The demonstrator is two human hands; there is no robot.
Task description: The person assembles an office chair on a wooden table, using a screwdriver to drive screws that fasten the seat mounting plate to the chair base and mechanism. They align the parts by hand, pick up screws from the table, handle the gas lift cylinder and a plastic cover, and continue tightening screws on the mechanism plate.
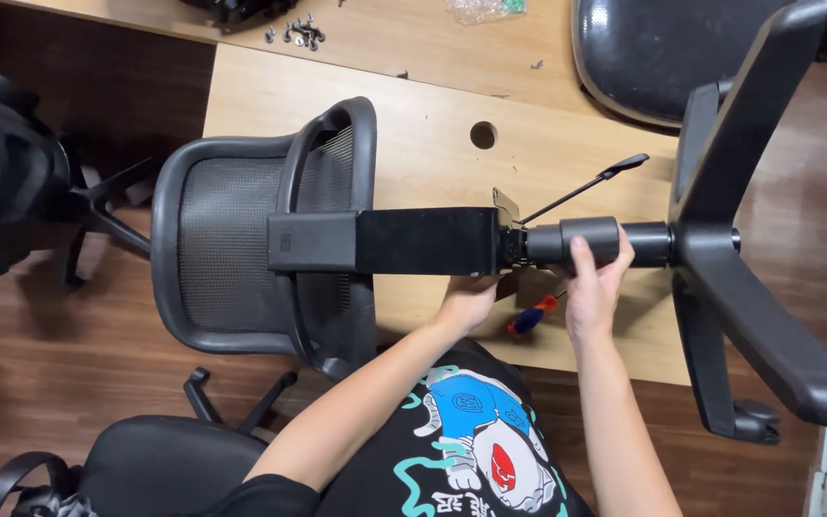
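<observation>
— Hands?
— My right hand [593, 278] wraps the black cylindrical chair column [591, 241], lying left-to-right across the wooden table [413, 124]; my left hand [471, 299] presses the black seat plate [428, 241] from beneath, fingers hidden.

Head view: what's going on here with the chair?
A person is working on a black office chair lying sideways across a wooden table. The right hand grips the black cylinder between the seat mechanism and the wheel base. The left hand is under the edge of the seat plate. A screwdriver with a red and blue handle lies on the table between the hands, and loose screws sit at the far edge.
</observation>
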